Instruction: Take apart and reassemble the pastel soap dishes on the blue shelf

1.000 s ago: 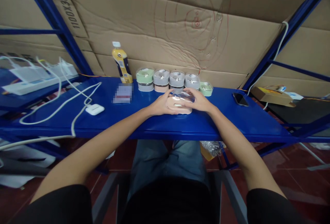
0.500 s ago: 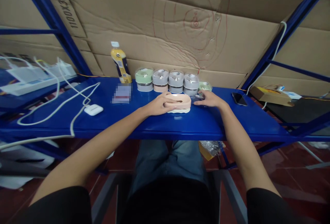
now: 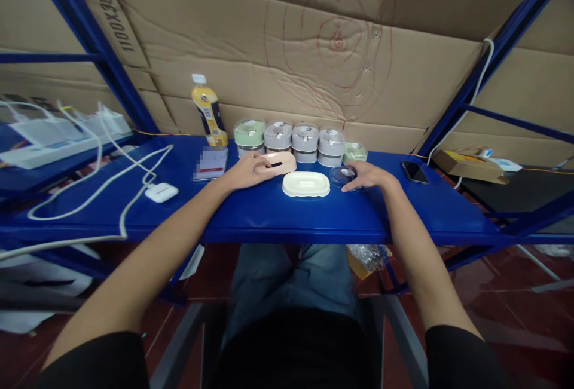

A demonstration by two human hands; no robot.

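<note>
While the left hand grips a peach oval piece by its left end, just in front of the row of lidded boxes, the right hand spreads over a clear cover; held or merely touched, cannot tell. Hands apart. Between them, on the blue desk: cream oval base, near the cover.

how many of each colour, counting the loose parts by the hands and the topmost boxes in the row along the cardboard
Pink part: 1
Cream tray: 1
Clear lid: 1
Grey boxes: 3
Green boxes: 2
Total: 8
</note>
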